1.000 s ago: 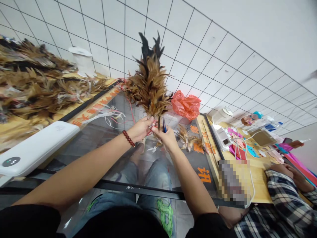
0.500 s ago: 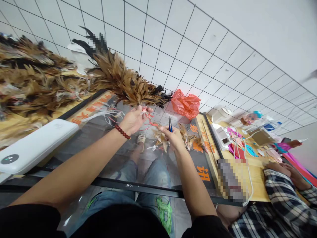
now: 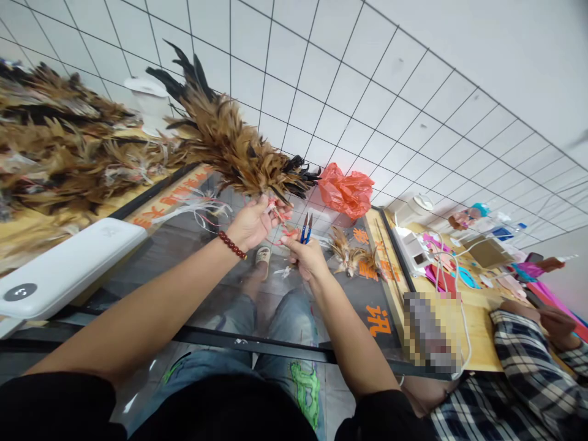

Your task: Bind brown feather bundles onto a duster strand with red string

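Note:
My left hand (image 3: 253,222) is closed round the bound end of a brown and black feather bundle (image 3: 229,144), which leans up and to the left. A red string (image 3: 281,228) hangs from that bound end. My right hand (image 3: 307,256) is closed on small blue snips (image 3: 305,227), blades pointing up, and pinches the red string just right of my left hand. Both hands hover above a glass tabletop (image 3: 202,269). A bead bracelet (image 3: 231,245) is on my left wrist.
Piles of feather bundles (image 3: 59,159) lie at the left, near a white thread spool (image 3: 151,107). A white power bank (image 3: 64,266) sits at the near left. A red plastic bag (image 3: 345,191), loose feathers (image 3: 351,254) and a cluttered wooden table (image 3: 463,269) are right, beside a person in a plaid sleeve (image 3: 528,361).
The feather bundle swung from upright to leaning left. My hands separated, then my right hand came back toward the left one, holding the snips up by the red string.

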`<state>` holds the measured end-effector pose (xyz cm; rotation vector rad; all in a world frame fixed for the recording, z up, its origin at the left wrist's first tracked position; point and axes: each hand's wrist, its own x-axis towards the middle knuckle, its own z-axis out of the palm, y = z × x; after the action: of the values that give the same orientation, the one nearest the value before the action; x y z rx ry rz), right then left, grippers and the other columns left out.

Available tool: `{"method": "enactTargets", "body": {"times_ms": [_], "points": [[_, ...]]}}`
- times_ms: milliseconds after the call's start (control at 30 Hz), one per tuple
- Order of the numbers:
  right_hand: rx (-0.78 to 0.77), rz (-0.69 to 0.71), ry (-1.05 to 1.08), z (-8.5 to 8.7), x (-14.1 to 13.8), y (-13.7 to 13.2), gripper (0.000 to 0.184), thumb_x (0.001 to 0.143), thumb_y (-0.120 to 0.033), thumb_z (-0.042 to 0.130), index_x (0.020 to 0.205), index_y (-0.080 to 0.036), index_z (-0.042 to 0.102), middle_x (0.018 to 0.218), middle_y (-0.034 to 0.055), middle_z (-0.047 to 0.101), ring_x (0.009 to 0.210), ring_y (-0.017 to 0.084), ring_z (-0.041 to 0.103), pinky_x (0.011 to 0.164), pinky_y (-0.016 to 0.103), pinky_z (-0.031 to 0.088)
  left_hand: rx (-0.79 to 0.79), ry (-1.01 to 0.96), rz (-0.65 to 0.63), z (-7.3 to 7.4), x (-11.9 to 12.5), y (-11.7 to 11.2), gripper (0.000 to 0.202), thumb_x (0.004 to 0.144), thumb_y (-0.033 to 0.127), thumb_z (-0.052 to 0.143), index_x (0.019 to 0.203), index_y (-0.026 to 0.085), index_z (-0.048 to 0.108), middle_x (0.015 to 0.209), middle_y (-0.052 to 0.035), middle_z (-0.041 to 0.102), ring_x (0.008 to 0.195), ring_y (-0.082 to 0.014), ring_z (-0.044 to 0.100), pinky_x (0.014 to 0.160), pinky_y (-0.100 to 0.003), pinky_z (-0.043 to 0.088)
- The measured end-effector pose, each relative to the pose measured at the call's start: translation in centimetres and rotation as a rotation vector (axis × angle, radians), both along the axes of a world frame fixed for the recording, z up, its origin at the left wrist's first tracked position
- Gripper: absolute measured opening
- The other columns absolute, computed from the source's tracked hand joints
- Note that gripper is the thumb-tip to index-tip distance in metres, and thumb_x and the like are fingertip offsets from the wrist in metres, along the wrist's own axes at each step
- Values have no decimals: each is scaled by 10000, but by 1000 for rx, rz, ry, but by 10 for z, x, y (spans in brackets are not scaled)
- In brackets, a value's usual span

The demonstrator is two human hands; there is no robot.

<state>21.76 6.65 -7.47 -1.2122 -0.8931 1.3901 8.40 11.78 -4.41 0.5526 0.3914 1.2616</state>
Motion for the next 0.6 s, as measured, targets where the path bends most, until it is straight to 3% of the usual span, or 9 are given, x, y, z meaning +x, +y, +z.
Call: {"method": "enactTargets", "body": {"times_ms": [233, 400, 500, 600], "points": [[-24, 65, -136, 0, 16, -1, 405, 495, -435, 842, 599, -190, 536, 424, -98, 407, 364, 33, 256, 357, 206, 233, 11, 53, 138, 1, -14, 13, 218, 903, 272, 552, 732, 149, 494, 661, 13, 528, 634, -103, 584, 680, -266, 518], [-45, 96, 10, 9, 18, -4, 344, 540, -369, 803, 602, -193, 514, 402, -131, 275, 373, 27, 173, 378, 204, 204, 44, 34, 108, 0, -15, 13, 229, 919, 273, 527, 737, 161, 447, 635, 36, 460, 462, -35, 396, 481, -169, 377], [-52, 169, 109, 14, 22, -7, 301, 563, -310, 777, 640, -196, 510, 427, -145, 228, 392, 24, 127, 395, 193, 200, 44, 42, 110, 5, -16, 11, 236, 912, 279, 542, 737, 167, 431, 643, 34, 470, 435, -23, 356, 434, -154, 311], [-60, 252, 56, 14, 26, -8, 290, 568, -293, 776, 642, -193, 514, 432, -140, 244, 398, 25, 134, 405, 197, 189, 54, 52, 126, 9, -20, 11, 227, 904, 271, 556, 745, 172, 428, 645, 35, 481, 429, -19, 347, 428, -144, 291]]}}
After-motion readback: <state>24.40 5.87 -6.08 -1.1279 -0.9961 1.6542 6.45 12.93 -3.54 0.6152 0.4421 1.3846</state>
